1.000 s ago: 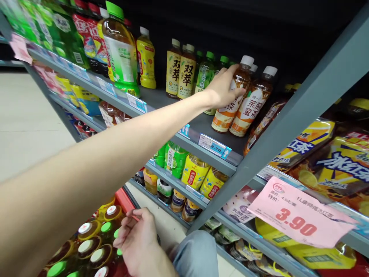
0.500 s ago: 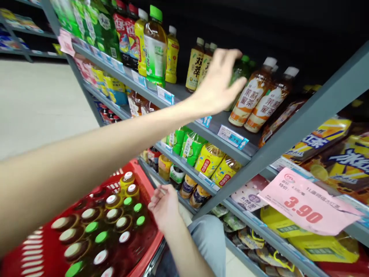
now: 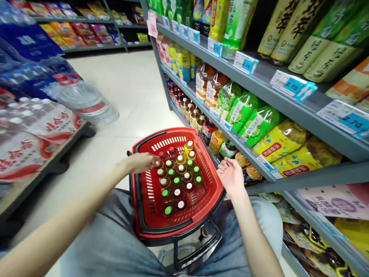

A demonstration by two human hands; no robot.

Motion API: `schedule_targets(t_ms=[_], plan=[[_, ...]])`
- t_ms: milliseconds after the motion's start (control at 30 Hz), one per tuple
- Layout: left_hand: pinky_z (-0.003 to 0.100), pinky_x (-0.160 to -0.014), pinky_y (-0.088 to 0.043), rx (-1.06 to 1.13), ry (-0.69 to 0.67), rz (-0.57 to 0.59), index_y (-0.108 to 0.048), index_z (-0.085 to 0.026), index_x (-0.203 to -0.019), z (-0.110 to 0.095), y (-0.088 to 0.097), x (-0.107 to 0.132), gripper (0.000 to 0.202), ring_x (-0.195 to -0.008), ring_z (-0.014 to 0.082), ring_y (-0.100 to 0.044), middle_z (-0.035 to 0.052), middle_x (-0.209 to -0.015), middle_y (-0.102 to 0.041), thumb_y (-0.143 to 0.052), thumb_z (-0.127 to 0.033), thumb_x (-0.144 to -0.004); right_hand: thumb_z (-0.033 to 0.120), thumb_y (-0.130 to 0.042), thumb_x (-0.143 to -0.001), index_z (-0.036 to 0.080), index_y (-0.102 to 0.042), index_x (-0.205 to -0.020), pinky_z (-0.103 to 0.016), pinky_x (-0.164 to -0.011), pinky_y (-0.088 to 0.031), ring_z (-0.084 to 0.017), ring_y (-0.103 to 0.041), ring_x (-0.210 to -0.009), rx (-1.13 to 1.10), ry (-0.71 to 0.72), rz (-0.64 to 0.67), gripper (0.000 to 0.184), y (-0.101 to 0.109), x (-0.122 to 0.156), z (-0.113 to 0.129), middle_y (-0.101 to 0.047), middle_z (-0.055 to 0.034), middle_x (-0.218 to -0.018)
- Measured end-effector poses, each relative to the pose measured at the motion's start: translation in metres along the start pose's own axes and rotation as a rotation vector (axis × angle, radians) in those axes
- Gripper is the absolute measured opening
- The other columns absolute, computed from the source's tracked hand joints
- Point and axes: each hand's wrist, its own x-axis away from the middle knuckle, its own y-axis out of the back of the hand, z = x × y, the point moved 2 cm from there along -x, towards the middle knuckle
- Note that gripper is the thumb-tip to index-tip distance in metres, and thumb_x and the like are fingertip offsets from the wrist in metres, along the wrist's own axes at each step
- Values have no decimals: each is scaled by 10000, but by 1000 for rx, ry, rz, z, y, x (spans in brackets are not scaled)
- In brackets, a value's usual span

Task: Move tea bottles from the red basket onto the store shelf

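Observation:
A red shopping basket [image 3: 180, 227] with black handles stands between my knees. Several bottles [image 3: 181, 169] with white, green and red caps are upright inside it, mostly toward its back and middle. My left hand [image 3: 141, 162] reaches over the basket's left rim. Its fingers are drawn together at the top of a dark bottle [image 3: 158, 163] in the left row; the fingertips are small and partly hidden. Beside the right rim, my right hand [image 3: 231, 176] is palm up with fingers loosely bent and apart, holding nothing.
To the right, a grey drink shelf [image 3: 253, 82] carries several rows of bottles and price tags. On the left, a low pallet [image 3: 57, 161] bears packed water bottles [image 3: 37, 142], with a large water jug [image 3: 83, 100] by it. Snack shelves [image 3: 83, 36] line the back.
My left hand has come down from the upper shelf to the basket, its spread fingers now drawn together. My view has turned left and down. My right hand stays beside the basket's rim.

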Motion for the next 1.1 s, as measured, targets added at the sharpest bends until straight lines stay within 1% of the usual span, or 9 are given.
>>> schedule_targets(t_ms=[167,333,400,467,567,667,767,867,1100], plan=[[419,-979,-510,-278,173,364,-678,-261,-1228,33,-44,-1,447,-1077,305,-700,94,-1051,-782,-656,-471,-834,168,-648,-727,179,-555,-788,-185,-450,-378,-71,-438,-498,109,6,-92,112,10,-15,-20,-526,51,-625],[476,-924,-530,-308,267,509,-692,-197,-1259,77,-56,6,436,-1074,389,-707,193,-1151,-752,-676,-335,-846,267,-709,-693,185,-589,-820,-200,-512,-431,-83,-512,-539,482,66,-100,194,17,-39,-60,-596,33,-679],[525,-976,-499,-312,287,487,-635,-178,-1344,82,-53,9,470,-1185,420,-652,236,-1300,-677,-621,-316,-896,344,-710,-732,194,-612,-878,-229,-551,-456,-123,-585,-620,863,109,2,231,18,-47,-84,-655,-6,-780],[552,-1000,-480,-304,314,459,-602,-164,-1383,79,-46,11,484,-1235,433,-618,253,-1374,-624,-594,-291,-915,377,-674,-804,206,-633,-957,-269,-621,-479,-163,-634,-730,1365,188,213,233,18,-52,-111,-684,-45,-936],[522,-972,-509,-285,309,454,-594,-140,-1395,71,-31,16,492,-1194,423,-645,248,-1349,-644,-586,-281,-923,276,-641,-863,228,-649,-1102,-311,-739,-464,-211,-646,-905,2149,276,535,244,28,-60,-150,-641,-85,-1155],[516,-950,-526,-276,287,414,-582,-142,-1413,68,-15,25,495,-1167,418,-659,234,-1341,-653,-566,-268,-934,118,-645,-823,213,-634,-1195,-293,-707,-405,-225,-637,-934,2653,134,602,384,50,-71,-177,-578,-125,-1228],[515,-937,-531,-279,301,365,-588,-101,-1406,73,-3,35,500,-1173,426,-652,258,-1333,-649,-572,-226,-922,49,-638,-781,185,-637,-1136,-266,-672,-358,-164,-613,-824,2738,14,629,380,66,-83,-190,-560,-106,-1174],[498,-923,-533,-282,334,360,-597,-76,-1394,81,2,40,512,-1179,421,-645,273,-1323,-650,-595,-211,-899,120,-707,-759,181,-634,-1039,-254,-675,-343,-143,-578,-794,2712,-15,701,296,71,-87,-195,-558,-59,-1092],[420,-917,-541,-345,346,377,-603,-143,-1397,85,3,42,520,-1152,358,-664,215,-1332,-666,-614,-322,-909,159,-752,-712,161,-630,-952,-267,-675,-330,-171,-582,-824,2730,6,768,269,58,-71,-187,-574,-67,-1038]])
